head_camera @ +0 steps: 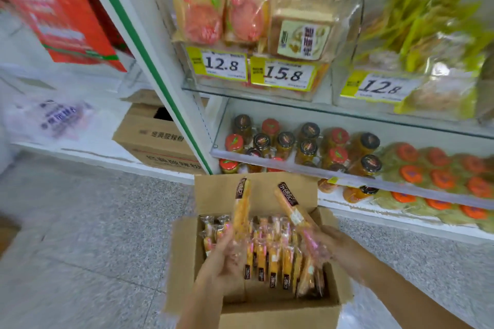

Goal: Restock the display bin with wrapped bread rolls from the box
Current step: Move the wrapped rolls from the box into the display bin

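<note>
Colour log: brown box, gold rolls, red and black lids.

I read the box point(267, 310) as plain brown cardboard. The wrapped bread rolls point(272, 262) are golden-orange under clear film, each with a dark brown label in pale lettering and a pink band. Price tags point(224, 64) are yellow with white panels and black numerals. The jars point(307, 152) look amber, some with red lids point(234, 141), some with black lids point(370, 140); further right are orange lids point(438, 179). The shelf post point(149, 61) is white with a green stripe. The floor point(93, 222) is speckled grey. Bagged pink rounds point(203, 19) and yellow-green packets point(427, 21) sit above. The blurred carton point(66, 21) is red with white print.
</note>
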The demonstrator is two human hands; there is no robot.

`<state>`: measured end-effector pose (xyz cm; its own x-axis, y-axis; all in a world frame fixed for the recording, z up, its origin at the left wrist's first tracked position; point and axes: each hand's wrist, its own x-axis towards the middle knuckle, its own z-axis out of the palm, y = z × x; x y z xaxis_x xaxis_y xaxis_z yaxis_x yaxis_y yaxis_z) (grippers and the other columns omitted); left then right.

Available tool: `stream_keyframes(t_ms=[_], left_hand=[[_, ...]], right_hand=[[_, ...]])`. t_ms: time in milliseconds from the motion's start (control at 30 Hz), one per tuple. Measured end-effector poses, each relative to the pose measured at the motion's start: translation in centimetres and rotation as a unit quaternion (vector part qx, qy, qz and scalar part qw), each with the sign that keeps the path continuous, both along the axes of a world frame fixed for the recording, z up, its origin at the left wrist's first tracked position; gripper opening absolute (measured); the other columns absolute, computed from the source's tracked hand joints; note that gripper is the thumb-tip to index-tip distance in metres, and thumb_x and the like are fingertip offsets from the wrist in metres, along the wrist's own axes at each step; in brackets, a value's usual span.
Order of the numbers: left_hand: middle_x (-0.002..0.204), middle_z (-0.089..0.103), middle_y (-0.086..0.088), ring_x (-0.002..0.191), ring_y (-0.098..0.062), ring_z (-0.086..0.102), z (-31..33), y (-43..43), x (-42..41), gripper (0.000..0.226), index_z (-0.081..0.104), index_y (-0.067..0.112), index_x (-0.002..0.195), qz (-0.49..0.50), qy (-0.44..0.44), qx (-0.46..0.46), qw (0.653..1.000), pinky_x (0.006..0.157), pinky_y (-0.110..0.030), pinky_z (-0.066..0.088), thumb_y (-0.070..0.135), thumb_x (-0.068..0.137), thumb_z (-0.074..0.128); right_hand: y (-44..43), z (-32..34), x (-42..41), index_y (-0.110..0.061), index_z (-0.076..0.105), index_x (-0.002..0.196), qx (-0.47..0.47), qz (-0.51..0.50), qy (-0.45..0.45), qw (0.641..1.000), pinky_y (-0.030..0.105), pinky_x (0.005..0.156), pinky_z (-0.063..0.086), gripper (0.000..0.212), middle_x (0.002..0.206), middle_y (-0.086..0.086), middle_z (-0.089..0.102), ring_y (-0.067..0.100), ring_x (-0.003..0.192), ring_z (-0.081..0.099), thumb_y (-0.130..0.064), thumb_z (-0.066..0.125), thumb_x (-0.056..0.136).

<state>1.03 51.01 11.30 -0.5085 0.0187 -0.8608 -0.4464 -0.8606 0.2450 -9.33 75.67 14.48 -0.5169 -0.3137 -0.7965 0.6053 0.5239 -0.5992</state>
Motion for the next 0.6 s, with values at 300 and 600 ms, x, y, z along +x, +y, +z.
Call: stream_keyframes(t_ms=[300,600], left_hand=[[0.116,0.06,-0.032,0.1,-0.04,0.065,18.3,0.3,0.1,0.048,0.048,-0.008,0.12,-0.239,0.149,-0.112,0.953,0.083,-0.046,0.056,-0.006,0.076,0.068],[0.093,0.068,-0.003,0.087,-0.013,0.065,35.5,-3.6,-1.8,0.056,0.06,0.019,0.102,-0.348,0.222,-0.439,0.798,0.08,-0.021,0.052,0.021,0.052,0.086]], right_hand=[[-1.7,19.7,1.0,-0.015,0.061,0.113,-0.12,0.063,0.122,0.983,0.048,0.095,0.049,0.064,0.102,0.007,0.072,0.026,0.098,0.068,-0.06,0.068,0.069],[-3.8,33.8,0.3,-0.005,0.053,0.1,-0.172,0.063,0.249,0.951,0.031,0.065,0.047,0.07,0.075,0.012,0.057,0.019,0.067,0.061,-0.065,0.069,0.068]])
